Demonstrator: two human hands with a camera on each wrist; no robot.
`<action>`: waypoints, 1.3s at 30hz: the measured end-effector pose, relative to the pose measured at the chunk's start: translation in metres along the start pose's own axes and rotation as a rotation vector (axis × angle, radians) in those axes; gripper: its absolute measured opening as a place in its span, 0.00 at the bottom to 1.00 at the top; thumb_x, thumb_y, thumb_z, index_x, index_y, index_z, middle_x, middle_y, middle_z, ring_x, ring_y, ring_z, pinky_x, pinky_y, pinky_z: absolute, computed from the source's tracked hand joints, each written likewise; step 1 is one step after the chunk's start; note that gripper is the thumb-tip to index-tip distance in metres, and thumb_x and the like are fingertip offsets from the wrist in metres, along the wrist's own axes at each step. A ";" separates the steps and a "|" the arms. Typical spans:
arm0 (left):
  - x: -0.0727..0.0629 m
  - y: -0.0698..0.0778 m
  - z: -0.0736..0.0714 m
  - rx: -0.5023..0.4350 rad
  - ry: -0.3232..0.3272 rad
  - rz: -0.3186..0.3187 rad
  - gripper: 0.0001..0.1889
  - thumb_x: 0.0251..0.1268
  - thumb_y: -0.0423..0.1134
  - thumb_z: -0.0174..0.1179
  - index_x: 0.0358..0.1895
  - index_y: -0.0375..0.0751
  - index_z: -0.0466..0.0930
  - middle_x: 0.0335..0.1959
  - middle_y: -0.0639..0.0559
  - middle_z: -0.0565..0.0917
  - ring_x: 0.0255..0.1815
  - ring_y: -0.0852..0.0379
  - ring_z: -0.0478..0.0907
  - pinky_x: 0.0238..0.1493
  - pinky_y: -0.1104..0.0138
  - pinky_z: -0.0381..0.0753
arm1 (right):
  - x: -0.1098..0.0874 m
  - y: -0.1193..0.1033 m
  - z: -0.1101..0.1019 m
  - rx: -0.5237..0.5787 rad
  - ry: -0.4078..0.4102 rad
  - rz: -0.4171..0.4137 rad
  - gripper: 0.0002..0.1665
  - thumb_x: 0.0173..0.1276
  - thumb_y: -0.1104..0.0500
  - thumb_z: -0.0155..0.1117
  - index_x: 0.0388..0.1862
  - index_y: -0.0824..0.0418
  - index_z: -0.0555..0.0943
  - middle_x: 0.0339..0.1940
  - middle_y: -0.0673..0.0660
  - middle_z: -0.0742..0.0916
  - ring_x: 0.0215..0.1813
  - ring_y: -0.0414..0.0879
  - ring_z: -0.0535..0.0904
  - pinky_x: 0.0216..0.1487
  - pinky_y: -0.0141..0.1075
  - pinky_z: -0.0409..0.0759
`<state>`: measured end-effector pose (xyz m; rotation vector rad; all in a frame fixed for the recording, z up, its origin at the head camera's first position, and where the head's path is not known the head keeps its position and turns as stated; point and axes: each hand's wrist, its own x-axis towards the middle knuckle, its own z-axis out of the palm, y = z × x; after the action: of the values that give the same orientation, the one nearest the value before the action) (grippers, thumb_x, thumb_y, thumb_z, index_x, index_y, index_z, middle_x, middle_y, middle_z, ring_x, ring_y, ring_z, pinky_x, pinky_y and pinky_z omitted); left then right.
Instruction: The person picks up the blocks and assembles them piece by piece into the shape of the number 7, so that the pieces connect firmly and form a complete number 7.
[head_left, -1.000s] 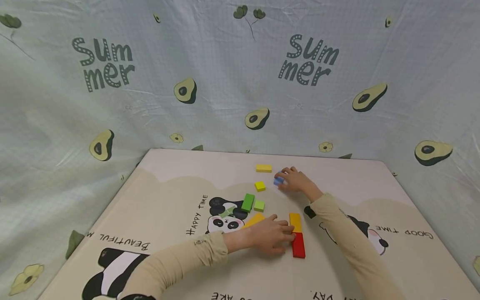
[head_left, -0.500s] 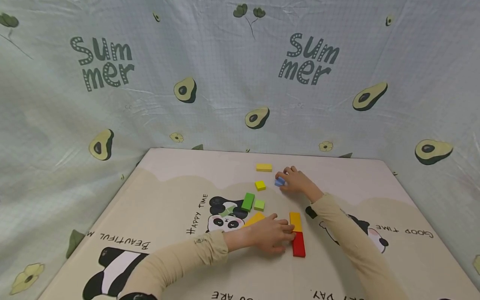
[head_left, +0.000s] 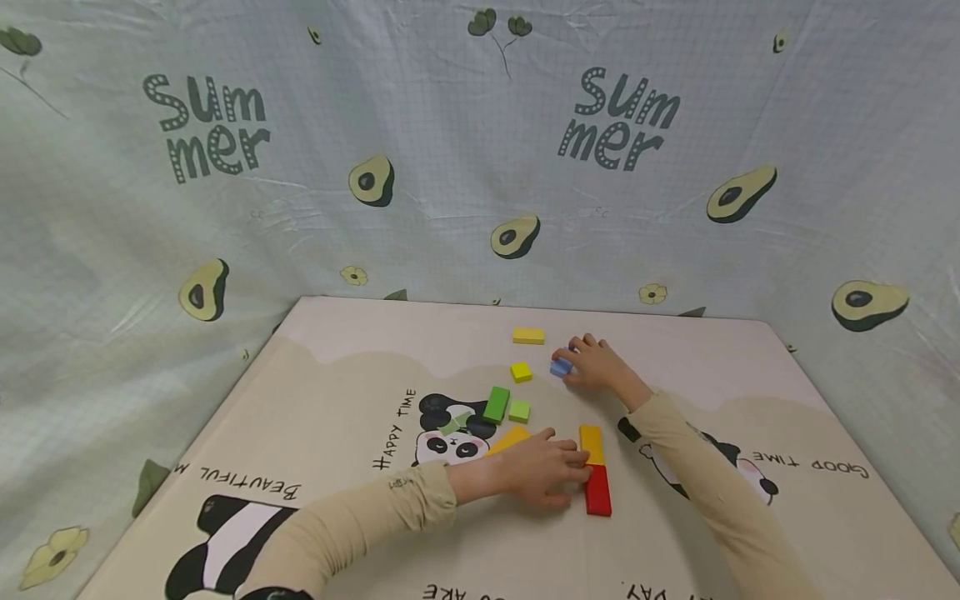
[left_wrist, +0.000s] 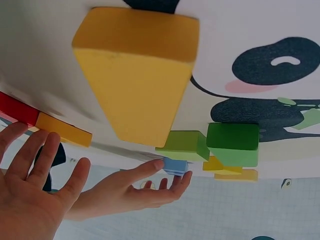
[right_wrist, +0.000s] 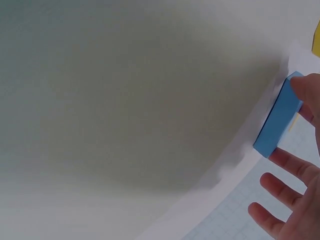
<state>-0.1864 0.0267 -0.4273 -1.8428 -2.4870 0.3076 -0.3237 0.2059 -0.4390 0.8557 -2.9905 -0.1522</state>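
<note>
My right hand (head_left: 597,365) pinches a blue block (right_wrist: 277,119) between thumb and a finger, its other fingers spread apart. In the head view that block sits low over the far part of the table. My left hand (head_left: 542,472) lies nearer, fingers spread and relaxed, fingertips right at a red block (head_left: 597,492). End to end with the red one lies an orange block (head_left: 591,444). Another orange block (left_wrist: 135,90) looms large in the left wrist view; the left hand partly hides it in the head view.
Left of the right hand lie a small yellow block (head_left: 521,372) and a longer yellow block (head_left: 528,335). Closer in are a dark green block (head_left: 496,405) and a light green one (head_left: 519,411). A printed cloth (head_left: 420,250) hangs behind the table's far edge.
The right hand has shifted slightly toward the near side and to the right, with the blue block. The left hand and the other blocks have stayed put.
</note>
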 end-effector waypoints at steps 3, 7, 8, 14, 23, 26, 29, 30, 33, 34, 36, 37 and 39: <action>0.001 0.000 0.000 -0.003 -0.001 -0.002 0.22 0.62 0.53 0.49 0.60 0.56 0.67 0.61 0.56 0.70 0.59 0.60 0.65 0.59 0.58 0.68 | -0.002 0.002 0.000 -0.014 0.003 -0.002 0.21 0.59 0.47 0.57 0.52 0.46 0.71 0.48 0.58 0.75 0.49 0.55 0.67 0.48 0.51 0.68; 0.001 0.001 0.000 0.002 -0.002 -0.005 0.22 0.62 0.53 0.48 0.59 0.56 0.68 0.61 0.57 0.70 0.58 0.60 0.66 0.58 0.59 0.68 | -0.005 0.003 0.000 -0.027 0.001 -0.006 0.22 0.58 0.46 0.58 0.52 0.46 0.72 0.46 0.57 0.76 0.48 0.54 0.67 0.47 0.51 0.68; 0.001 0.001 0.000 0.004 0.000 -0.004 0.22 0.62 0.53 0.48 0.59 0.56 0.68 0.61 0.57 0.70 0.58 0.60 0.66 0.58 0.59 0.68 | -0.006 0.004 -0.001 -0.030 0.002 -0.008 0.21 0.58 0.46 0.58 0.52 0.46 0.72 0.46 0.57 0.76 0.48 0.54 0.67 0.47 0.51 0.67; 0.002 0.001 0.001 0.011 0.005 -0.006 0.22 0.62 0.53 0.48 0.59 0.56 0.68 0.61 0.57 0.70 0.58 0.60 0.66 0.58 0.59 0.68 | -0.014 0.003 -0.006 -0.025 0.030 -0.037 0.20 0.57 0.48 0.60 0.50 0.46 0.73 0.47 0.58 0.76 0.48 0.55 0.68 0.47 0.51 0.68; 0.001 0.000 0.001 0.010 0.005 -0.012 0.22 0.61 0.53 0.49 0.59 0.56 0.68 0.61 0.57 0.70 0.58 0.60 0.66 0.58 0.60 0.68 | -0.025 0.004 -0.006 -0.018 0.049 -0.065 0.21 0.57 0.50 0.60 0.51 0.46 0.73 0.49 0.58 0.76 0.49 0.55 0.68 0.49 0.51 0.67; 0.001 0.000 0.002 0.007 0.000 -0.014 0.23 0.61 0.54 0.49 0.59 0.57 0.68 0.61 0.57 0.70 0.58 0.60 0.66 0.58 0.60 0.68 | -0.029 0.002 -0.007 0.009 0.039 -0.072 0.21 0.57 0.50 0.60 0.52 0.45 0.73 0.52 0.59 0.76 0.50 0.56 0.67 0.51 0.52 0.67; 0.001 0.000 0.002 0.008 -0.007 -0.016 0.23 0.61 0.54 0.49 0.60 0.57 0.67 0.62 0.57 0.69 0.59 0.60 0.66 0.58 0.60 0.68 | -0.033 0.000 -0.008 0.017 0.047 -0.091 0.21 0.57 0.51 0.60 0.52 0.45 0.73 0.52 0.59 0.76 0.51 0.56 0.67 0.51 0.53 0.67; 0.002 0.000 0.002 0.009 -0.009 -0.016 0.23 0.61 0.54 0.49 0.60 0.57 0.67 0.62 0.57 0.69 0.59 0.60 0.66 0.58 0.60 0.68 | -0.035 -0.001 -0.008 0.013 0.054 -0.100 0.21 0.57 0.51 0.60 0.52 0.45 0.73 0.52 0.59 0.76 0.50 0.56 0.67 0.51 0.53 0.67; 0.002 0.000 0.002 0.012 -0.012 -0.017 0.23 0.61 0.54 0.49 0.60 0.57 0.67 0.62 0.57 0.69 0.59 0.60 0.66 0.59 0.59 0.68 | -0.038 -0.002 -0.007 -0.005 0.071 -0.129 0.21 0.57 0.51 0.60 0.51 0.45 0.74 0.52 0.59 0.76 0.50 0.56 0.68 0.49 0.53 0.68; 0.002 0.000 0.003 0.014 -0.013 -0.017 0.23 0.61 0.55 0.49 0.60 0.57 0.67 0.62 0.57 0.69 0.59 0.60 0.66 0.59 0.59 0.68 | -0.040 -0.002 -0.007 -0.010 0.073 -0.137 0.21 0.57 0.51 0.60 0.51 0.45 0.74 0.52 0.59 0.76 0.50 0.55 0.68 0.49 0.53 0.68; 0.002 0.000 0.003 0.020 -0.012 -0.016 0.23 0.61 0.55 0.49 0.60 0.57 0.67 0.62 0.57 0.69 0.59 0.60 0.66 0.58 0.60 0.68 | -0.042 -0.004 -0.006 -0.008 0.066 -0.144 0.21 0.57 0.50 0.60 0.51 0.44 0.73 0.53 0.58 0.76 0.50 0.55 0.68 0.50 0.53 0.68; 0.002 0.001 0.003 0.023 -0.012 -0.016 0.23 0.61 0.55 0.49 0.60 0.57 0.67 0.62 0.57 0.69 0.59 0.60 0.66 0.58 0.60 0.68 | -0.044 -0.004 -0.006 -0.004 0.059 -0.144 0.21 0.57 0.50 0.60 0.52 0.44 0.73 0.53 0.58 0.76 0.50 0.55 0.68 0.50 0.53 0.68; 0.002 0.001 0.003 0.025 -0.010 -0.015 0.23 0.61 0.55 0.49 0.60 0.57 0.67 0.62 0.57 0.69 0.59 0.60 0.66 0.58 0.60 0.68 | -0.046 -0.005 -0.005 0.003 0.051 -0.146 0.21 0.57 0.50 0.60 0.52 0.43 0.73 0.54 0.57 0.76 0.51 0.55 0.68 0.51 0.53 0.68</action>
<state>-0.1866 0.0280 -0.4306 -1.8167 -2.4912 0.3468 -0.2814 0.2254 -0.4348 1.0611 -2.8816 -0.1276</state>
